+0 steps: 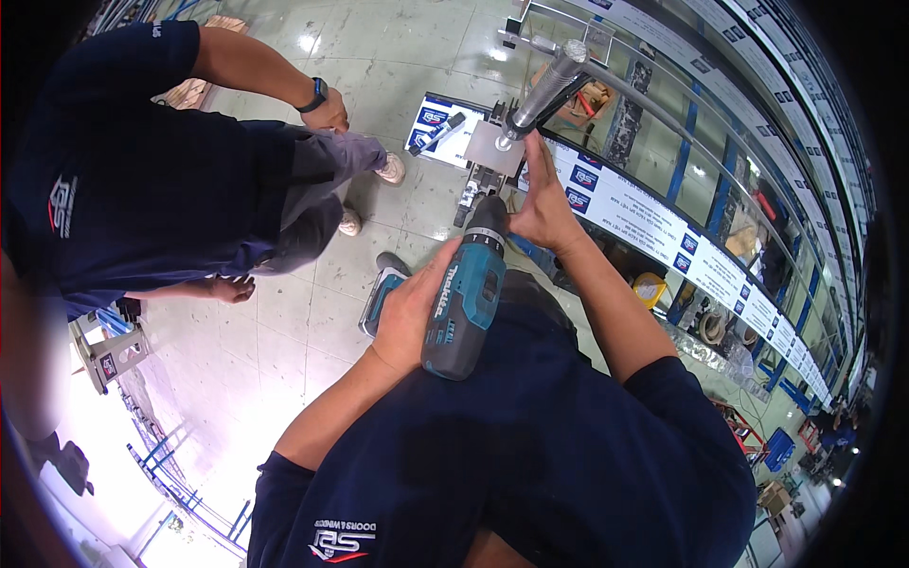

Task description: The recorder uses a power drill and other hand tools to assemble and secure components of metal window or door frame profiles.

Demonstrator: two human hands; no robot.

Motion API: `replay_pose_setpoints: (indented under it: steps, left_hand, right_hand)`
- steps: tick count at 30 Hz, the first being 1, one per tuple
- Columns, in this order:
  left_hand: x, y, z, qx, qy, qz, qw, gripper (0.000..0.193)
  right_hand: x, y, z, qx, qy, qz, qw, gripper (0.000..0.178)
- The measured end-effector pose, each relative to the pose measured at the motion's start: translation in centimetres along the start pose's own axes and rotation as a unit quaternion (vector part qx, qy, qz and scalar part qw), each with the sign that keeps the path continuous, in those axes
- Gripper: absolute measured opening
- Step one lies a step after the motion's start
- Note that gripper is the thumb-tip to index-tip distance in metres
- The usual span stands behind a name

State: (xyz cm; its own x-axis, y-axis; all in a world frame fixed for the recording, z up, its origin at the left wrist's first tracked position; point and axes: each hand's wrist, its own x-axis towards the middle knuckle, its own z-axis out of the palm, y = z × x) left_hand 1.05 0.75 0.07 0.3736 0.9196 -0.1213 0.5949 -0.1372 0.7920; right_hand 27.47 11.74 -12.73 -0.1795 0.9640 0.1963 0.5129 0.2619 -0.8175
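Teal-and-black drill (464, 312), its grip wrapped by the left hand (409, 310), its chuck (487, 220) pointing toward the metal fitting (486, 178). Right hand (549, 210): stretched out beside the steel bar (554, 83); whether it pinches anything is hidden. Sound practice, presumably: align drill squarely with fitting, steady the work, and keep the right hand clear of the chuck.

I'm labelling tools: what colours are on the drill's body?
The drill body is teal and black, as the head view shows.

The person wears a dark navy short-sleeved shirt (606, 454) bearing a small white-and-red emblem (339, 541) with lettering.
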Motion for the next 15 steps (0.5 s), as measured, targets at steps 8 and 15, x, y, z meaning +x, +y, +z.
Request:
replay_pose_setpoints:
  steps: [8,15]
  left_hand:
    - [0.12,-0.06,0.08,-0.004,0.016,0.023,1.000,0.087]
    - [0.14,0.19,-0.06,-0.002,0.008,0.008,1.000,0.087]
  right_hand:
    - [-0.10,0.11,0.12,0.008,-0.001,0.009,1.000,0.134]
    - [-0.08,-0.19,0.16,-0.005,-0.004,0.022,1.000,0.133]
